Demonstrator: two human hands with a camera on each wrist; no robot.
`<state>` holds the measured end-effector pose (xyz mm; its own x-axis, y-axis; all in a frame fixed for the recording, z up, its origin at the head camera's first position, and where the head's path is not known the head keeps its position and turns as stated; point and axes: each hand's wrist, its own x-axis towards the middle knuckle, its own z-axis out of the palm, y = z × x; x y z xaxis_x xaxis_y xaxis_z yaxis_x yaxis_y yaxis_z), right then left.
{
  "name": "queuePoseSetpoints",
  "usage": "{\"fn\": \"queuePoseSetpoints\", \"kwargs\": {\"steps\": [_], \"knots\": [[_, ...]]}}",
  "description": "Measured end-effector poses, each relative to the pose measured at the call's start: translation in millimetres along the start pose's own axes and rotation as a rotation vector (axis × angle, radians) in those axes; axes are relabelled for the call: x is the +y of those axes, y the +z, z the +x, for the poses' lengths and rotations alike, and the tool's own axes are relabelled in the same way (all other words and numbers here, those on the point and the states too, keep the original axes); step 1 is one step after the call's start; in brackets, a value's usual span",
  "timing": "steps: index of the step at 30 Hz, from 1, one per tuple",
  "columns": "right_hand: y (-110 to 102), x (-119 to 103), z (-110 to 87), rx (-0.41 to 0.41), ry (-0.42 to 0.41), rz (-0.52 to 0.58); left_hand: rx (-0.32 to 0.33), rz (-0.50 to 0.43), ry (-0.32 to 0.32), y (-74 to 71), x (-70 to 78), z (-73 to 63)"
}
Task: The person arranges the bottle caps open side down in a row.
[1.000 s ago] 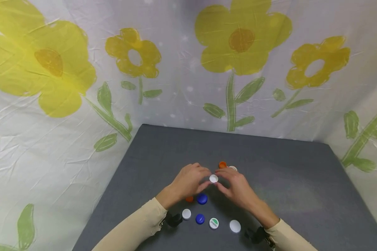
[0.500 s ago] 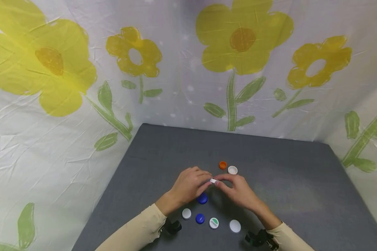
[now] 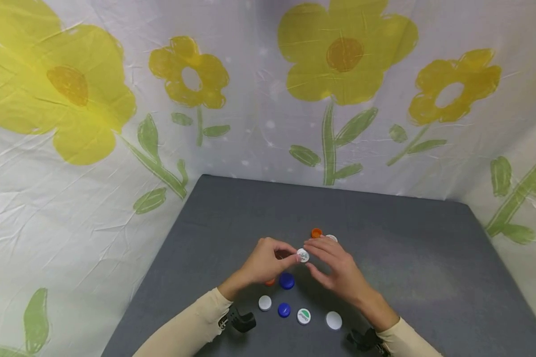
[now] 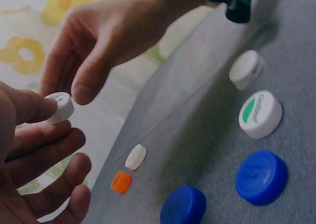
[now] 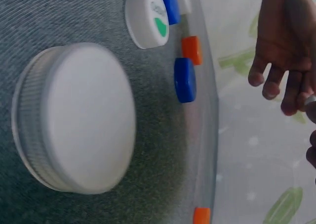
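Note:
Between the thumb and forefinger of my left hand [image 3: 264,262] is a small white bottle cap [image 3: 302,256], held up over the dark table. Its printed top faces the head camera. The left wrist view shows the same cap [image 4: 63,109] pinched, with the other left fingers spread below it. My right hand [image 3: 339,271] hovers just right of the cap, thumb and fingers apart and gently bent. In the left wrist view the right thumb [image 4: 89,83] comes close to the cap's edge. The right wrist view catches the left hand [image 5: 286,41] with only a sliver of the cap.
Nearer me on the grey table [image 3: 411,277] lie two blue caps [image 3: 287,281], an orange cap [image 3: 270,282] partly hidden by the left hand, white caps [image 3: 334,320] and a green-and-white cap [image 3: 303,316]. Behind the right hand are another orange cap [image 3: 316,232] and a white one.
The cap has been turned from hollow side showing, through edge-on between both hands, to printed top showing. The right fingers have come off it, leaving it in the left hand.

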<state>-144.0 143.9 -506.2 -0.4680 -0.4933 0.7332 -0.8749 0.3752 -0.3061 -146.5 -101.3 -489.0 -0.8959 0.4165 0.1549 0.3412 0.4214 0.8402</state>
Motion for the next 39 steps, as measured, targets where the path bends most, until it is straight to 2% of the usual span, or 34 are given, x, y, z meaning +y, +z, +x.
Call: {"fn": "queuePoseSetpoints", "kwargs": {"steps": [4,7,9,15,19,26,39], "knots": [[1,-1,-1.0,-0.004,-0.015,-0.014,-0.044,-0.039,-0.02,-1.0,-0.1,0.7],[0,-2,-2.2,-0.006,0.012,-0.019,-0.044,-0.01,0.001,-0.8,0.3,0.9],[0,-2,-2.8,-0.005,0.042,-0.026,-0.022,0.044,0.049,-0.3,0.8,1.3],[-5,-2,-3.8,-0.024,0.143,-0.019,0.029,0.262,0.27,1.4,6.2,4.0],[-7,-4,-6.0,-0.05,0.159,-0.044,0.033,0.416,0.342,4.5,7.9,5.4],[-7,-3,-14.1,-0.107,0.162,-0.096,-0.056,0.642,0.391,13.6,2.6,9.9],[4,-7,-26.3,-0.273,0.216,-0.156,-0.21,0.885,0.373,31.9,-7.4,13.1]]}}
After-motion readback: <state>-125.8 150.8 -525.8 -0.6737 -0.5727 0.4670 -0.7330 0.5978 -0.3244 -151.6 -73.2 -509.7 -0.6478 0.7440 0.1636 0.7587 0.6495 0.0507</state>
